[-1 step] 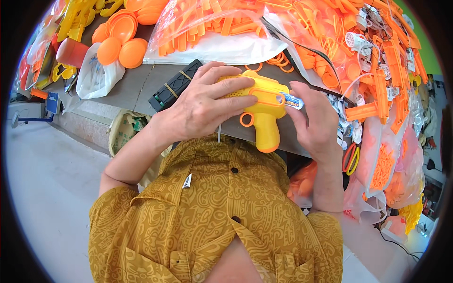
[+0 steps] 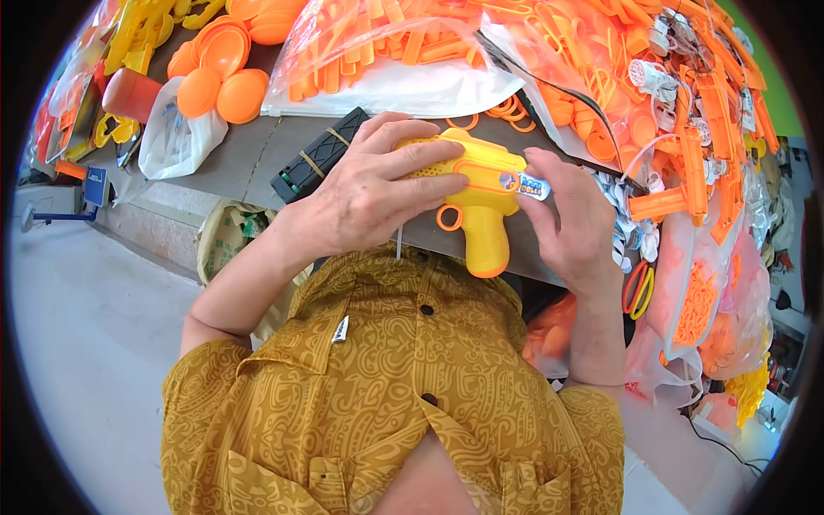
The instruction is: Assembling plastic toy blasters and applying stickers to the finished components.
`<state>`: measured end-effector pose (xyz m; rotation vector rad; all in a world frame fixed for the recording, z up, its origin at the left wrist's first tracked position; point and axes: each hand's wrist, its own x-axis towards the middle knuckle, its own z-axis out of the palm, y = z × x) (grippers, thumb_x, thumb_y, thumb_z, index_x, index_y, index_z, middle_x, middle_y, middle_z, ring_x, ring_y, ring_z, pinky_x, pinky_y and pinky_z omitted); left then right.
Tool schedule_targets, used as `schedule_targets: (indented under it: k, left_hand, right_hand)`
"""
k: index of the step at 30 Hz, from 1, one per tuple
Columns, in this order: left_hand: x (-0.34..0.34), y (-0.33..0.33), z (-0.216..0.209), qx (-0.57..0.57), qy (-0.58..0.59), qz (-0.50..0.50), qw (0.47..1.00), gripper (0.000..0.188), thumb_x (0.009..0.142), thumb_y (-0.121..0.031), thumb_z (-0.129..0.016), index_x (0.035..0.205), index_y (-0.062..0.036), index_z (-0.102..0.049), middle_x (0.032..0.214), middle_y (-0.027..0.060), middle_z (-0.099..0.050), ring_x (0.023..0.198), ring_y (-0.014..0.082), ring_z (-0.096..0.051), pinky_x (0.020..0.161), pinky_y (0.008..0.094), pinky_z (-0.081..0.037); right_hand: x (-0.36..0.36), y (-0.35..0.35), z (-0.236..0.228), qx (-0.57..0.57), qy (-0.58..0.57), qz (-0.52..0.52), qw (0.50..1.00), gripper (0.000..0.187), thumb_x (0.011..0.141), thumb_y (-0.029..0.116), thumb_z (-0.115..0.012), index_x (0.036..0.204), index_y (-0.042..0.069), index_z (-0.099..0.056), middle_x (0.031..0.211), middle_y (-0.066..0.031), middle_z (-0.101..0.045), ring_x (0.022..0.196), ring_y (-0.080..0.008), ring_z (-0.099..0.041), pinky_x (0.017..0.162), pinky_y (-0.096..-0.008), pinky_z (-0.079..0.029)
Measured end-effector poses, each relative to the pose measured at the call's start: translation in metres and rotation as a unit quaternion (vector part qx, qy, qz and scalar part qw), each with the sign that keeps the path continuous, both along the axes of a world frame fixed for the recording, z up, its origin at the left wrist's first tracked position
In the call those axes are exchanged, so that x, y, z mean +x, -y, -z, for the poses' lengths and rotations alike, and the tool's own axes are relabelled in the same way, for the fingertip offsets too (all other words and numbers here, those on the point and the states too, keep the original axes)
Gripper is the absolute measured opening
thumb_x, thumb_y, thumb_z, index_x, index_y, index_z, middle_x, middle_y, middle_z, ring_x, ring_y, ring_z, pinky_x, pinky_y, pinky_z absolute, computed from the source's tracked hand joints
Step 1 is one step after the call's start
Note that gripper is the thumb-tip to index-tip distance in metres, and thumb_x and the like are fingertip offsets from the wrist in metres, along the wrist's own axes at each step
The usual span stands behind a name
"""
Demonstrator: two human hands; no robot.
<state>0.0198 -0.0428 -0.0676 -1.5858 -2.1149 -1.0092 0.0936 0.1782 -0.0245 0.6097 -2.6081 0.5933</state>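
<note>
A yellow toy gun (image 2: 486,219) with an orange ring at the trigger is held above the near edge of the table, its grip pointing toward me. My left hand (image 2: 369,184) wraps over its left part, fingers lying across the body. Between the thumb and fingers of my right hand (image 2: 577,223) is a small blue-and-white printed sticker (image 2: 533,186). The sticker's left end lies against the gun's side, near a small round blue-and-white mark (image 2: 508,181). My left thumb is hidden behind the gun.
Behind the hands, plastic bags (image 2: 403,90) hold many orange parts. A black block with rubber bands (image 2: 319,159) lies left of the gun. Orange round cups (image 2: 221,50) and a white bag (image 2: 182,129) sit farther left. Orange gun-shaped parts with wires (image 2: 693,163) crowd the right, above scissors (image 2: 639,290).
The sticker has shifted slightly left onto the gun's side, and my right fingers have moved a little with it. My left hand and the gun stay in place.
</note>
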Motion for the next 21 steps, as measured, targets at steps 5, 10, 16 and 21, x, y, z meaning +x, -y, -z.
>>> schedule_targets:
  k: [5, 10, 16, 21]
  left_hand:
    - [0.0, 0.002, 0.003, 0.006, 0.026, 0.01, 1.0, 0.029, 0.072, -0.015, -0.063, 0.101, -0.0077, -0.061, 0.111, 0.0094, -0.055, 0.1, 0.0294, -0.05, 0.084, 0.0428, -0.04]
    - [-0.002, 0.0, 0.007, 0.03, 0.027, 0.011, 0.999, 0.034, 0.068, -0.014, -0.066, 0.102, -0.0105, -0.06, 0.109, 0.0071, -0.054, 0.096, 0.0274, -0.05, 0.079, 0.0399, -0.04]
    - [-0.002, 0.001, 0.005, 0.03, 0.032, 0.016, 0.999, 0.031, 0.07, -0.014, -0.065, 0.1, -0.0083, -0.06, 0.11, 0.0082, -0.055, 0.098, 0.0285, -0.05, 0.081, 0.0416, -0.04]
    - [-0.001, 0.001, 0.006, 0.027, 0.035, 0.023, 0.999, 0.028, 0.071, -0.013, -0.065, 0.098, -0.0054, -0.061, 0.11, 0.0103, -0.056, 0.099, 0.0301, -0.051, 0.083, 0.0437, -0.04]
  right_hand:
    - [-0.003, 0.006, 0.007, -0.029, 0.012, -0.031, 0.999, 0.047, 0.066, -0.003, -0.068, 0.109, 0.0, -0.05, 0.089, -0.0114, -0.059, 0.078, -0.022, -0.059, 0.068, -0.0295, -0.047]
    - [-0.003, 0.011, 0.025, -0.126, 0.007, -0.023, 0.992, 0.047, 0.068, -0.004, -0.067, 0.111, -0.001, -0.048, 0.091, -0.0118, -0.059, 0.081, -0.0188, -0.059, 0.071, -0.0279, -0.047]
    - [-0.007, 0.016, 0.028, -0.137, -0.004, -0.043, 0.99, 0.047, 0.069, -0.004, -0.067, 0.112, -0.001, -0.047, 0.092, -0.0131, -0.059, 0.081, -0.0197, -0.059, 0.07, -0.0275, -0.048]
    - [-0.009, 0.018, 0.031, -0.147, -0.014, -0.051, 0.988, 0.046, 0.069, -0.004, -0.067, 0.111, -0.001, -0.047, 0.092, -0.0136, -0.059, 0.081, -0.0204, -0.059, 0.071, -0.0286, -0.048]
